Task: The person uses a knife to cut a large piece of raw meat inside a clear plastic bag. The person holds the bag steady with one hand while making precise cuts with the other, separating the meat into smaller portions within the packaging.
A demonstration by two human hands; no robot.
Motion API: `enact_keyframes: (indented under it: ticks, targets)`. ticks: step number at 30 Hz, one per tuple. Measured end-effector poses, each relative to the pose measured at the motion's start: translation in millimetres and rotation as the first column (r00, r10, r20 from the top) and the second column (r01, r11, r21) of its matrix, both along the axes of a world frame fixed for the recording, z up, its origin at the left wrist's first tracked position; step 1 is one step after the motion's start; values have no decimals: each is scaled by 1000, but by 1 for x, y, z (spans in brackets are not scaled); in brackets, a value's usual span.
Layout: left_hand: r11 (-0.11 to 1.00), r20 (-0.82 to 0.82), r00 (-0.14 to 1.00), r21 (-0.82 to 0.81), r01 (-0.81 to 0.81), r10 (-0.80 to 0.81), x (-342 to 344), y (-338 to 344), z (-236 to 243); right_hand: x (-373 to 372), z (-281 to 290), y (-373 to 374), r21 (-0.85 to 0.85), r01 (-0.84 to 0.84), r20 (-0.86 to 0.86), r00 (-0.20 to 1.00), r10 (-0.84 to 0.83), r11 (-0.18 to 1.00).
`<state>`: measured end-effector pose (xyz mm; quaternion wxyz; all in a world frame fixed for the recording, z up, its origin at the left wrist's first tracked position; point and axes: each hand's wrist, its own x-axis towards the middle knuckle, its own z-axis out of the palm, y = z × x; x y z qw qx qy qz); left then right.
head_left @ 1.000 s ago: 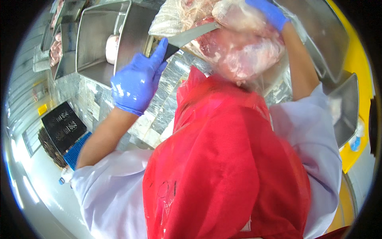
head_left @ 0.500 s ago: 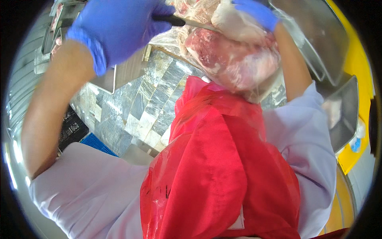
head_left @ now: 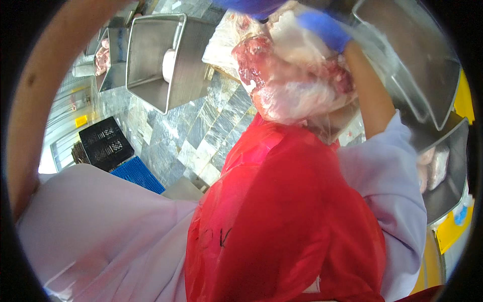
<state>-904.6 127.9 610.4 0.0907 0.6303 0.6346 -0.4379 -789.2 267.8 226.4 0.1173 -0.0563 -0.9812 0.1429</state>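
Note:
A large raw piece of meat (head_left: 297, 95), red with white fat, lies at the top centre, close against my red apron. Blue-gloved, my right hand (head_left: 324, 31) grips the pale fatty upper part of it, its fingers blurred. My left hand (head_left: 249, 6), gloved in blue too, is at the top edge over the far side of the meat and mostly cut off. A small dark bit of the knife (head_left: 263, 20) shows beneath it; the blade is hidden. Crumpled clear plastic or pale fat lies left of the meat.
A deep metal tub (head_left: 193, 65) with a pale piece inside stands on the left. Beyond it is a tray of meat (head_left: 102, 59). Black (head_left: 106, 143) and blue crates (head_left: 138, 173) sit on the tiled floor. Metal bins (head_left: 443, 194) line the right, one holding meat.
My left hand with the knife has moved up and right, over the far side of the meat. More of the meat's dark red surface shows. The view has shifted, revealing the left tub.

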Motion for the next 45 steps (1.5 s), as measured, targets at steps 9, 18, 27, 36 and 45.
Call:
enact_keyframes:
  ticks: [9, 18, 27, 36, 45]
  targets:
    - [853, 401, 911, 506, -129, -100, -105, -164, -45, 5, 71, -40, -184, 604, 19, 791, -611, 775]
    - [535, 683, 722, 571, -623, 112, -116, -306, -159, -26, 174, -58, 253, 470, 218, 824, -523, 845]
    - [288, 829, 526, 466, -837, 187, -147, -362, -194, -60, 106, -60, 121, 405, 387, 822, -419, 906]
    - [103, 999, 15, 19, -994, -39, -171, -288, -267, -66, 107, -91, 23, 525, 106, 845, -524, 851]
    - [299, 899, -390, -323, -898, -200, -100, -194, -337, -12, 128, -153, -328, 329, -222, 884, -411, 886]
